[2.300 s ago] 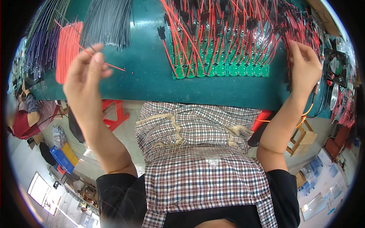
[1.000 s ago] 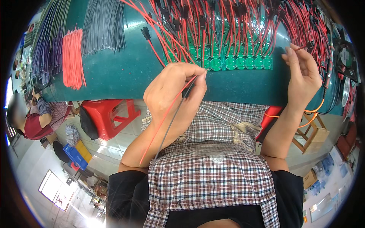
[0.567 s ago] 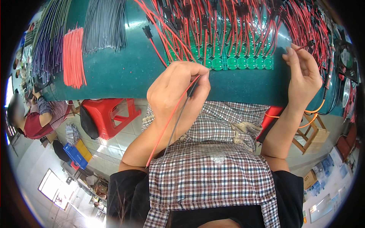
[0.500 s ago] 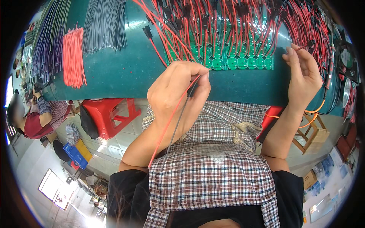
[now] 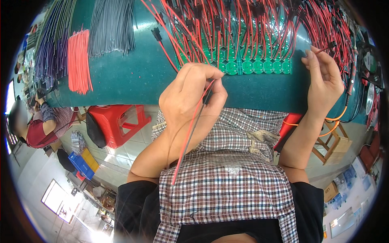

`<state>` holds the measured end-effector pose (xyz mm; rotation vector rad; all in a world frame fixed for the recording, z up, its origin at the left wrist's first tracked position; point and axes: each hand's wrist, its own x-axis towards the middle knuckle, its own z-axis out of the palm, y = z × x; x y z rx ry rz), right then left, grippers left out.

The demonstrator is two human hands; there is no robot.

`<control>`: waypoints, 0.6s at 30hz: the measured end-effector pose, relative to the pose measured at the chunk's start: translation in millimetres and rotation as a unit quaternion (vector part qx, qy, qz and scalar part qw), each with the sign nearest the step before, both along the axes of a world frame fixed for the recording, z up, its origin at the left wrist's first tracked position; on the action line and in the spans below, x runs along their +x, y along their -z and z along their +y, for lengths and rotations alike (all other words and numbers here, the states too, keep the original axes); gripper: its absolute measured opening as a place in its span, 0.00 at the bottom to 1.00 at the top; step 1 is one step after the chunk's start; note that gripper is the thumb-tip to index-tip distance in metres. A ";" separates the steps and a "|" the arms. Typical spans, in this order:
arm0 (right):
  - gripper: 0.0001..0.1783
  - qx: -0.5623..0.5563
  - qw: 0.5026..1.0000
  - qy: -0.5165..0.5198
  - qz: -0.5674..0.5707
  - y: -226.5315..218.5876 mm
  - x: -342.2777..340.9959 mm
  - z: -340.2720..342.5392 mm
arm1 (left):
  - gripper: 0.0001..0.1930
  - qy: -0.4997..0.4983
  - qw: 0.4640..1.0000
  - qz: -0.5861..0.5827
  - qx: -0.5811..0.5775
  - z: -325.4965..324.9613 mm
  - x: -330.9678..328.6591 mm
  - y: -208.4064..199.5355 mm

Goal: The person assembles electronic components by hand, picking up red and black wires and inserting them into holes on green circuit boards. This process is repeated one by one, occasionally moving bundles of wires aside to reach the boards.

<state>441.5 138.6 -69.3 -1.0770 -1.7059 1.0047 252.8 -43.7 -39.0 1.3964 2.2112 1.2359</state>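
My left hand (image 5: 190,99) is closed in a pinch near the front edge of the green circuit boards (image 5: 258,67). Between its fingers are a red wire (image 5: 187,141) and a dark grey wire (image 5: 196,121), whose tails hang down over the wrist toward my apron. My right hand (image 5: 323,83) is raised at the right, its fingers bent together around a short dark red lead with a black plug (image 5: 331,45); how firmly it grips is partly hidden. Many red and black leads with black connectors (image 5: 216,23) stand on the boards.
Bundles of red wires (image 5: 80,60), grey wires (image 5: 111,28) and purple wires (image 5: 50,56) lie on the green table mat (image 5: 137,77). More leads pile up at the far right (image 5: 330,24), beside a soldering iron (image 5: 352,71). A red stool (image 5: 115,125) and another person (image 5: 44,121) are at left.
The tails of the red and grey wires have swung to the right and closer together. My left hand has shifted slightly right; my right hand has stayed in place.
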 end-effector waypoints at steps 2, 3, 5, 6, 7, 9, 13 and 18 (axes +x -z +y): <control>0.08 0.002 1.000 0.000 -0.001 -0.3 -0.5 0.1 | 0.10 -0.007 1.000 0.010 0.004 0.3 0.9 0.9; 0.08 0.001 1.000 0.001 0.001 -0.4 -1.0 0.2 | 0.10 -0.007 1.000 0.010 0.004 1.0 1.4 1.3; 0.08 0.000 1.000 0.001 0.003 -0.4 -1.3 0.6 | 0.13 -0.018 0.999 0.018 0.021 2.7 2.3 2.3; 0.08 0.001 1.000 -0.001 0.002 -0.3 -1.1 1.0 | 0.13 -0.019 0.999 0.018 0.021 3.3 2.5 2.1; 0.08 0.003 1.000 -0.002 0.002 0.0 -0.9 1.1 | 0.13 -0.019 0.999 0.020 0.022 3.8 2.6 1.8; 0.08 0.003 1.000 -0.001 0.001 -0.5 -0.9 1.5 | 0.13 -0.019 0.999 0.023 0.024 4.2 2.6 2.1; 0.09 0.006 1.000 -0.004 0.006 -2.5 -1.8 1.0 | 0.13 -0.024 0.999 0.024 0.016 4.2 3.2 0.0; 0.11 -0.008 1.000 0.010 -0.007 -11.7 -2.0 -2.4 | 0.12 -0.026 1.000 0.012 0.009 9.6 3.0 -7.1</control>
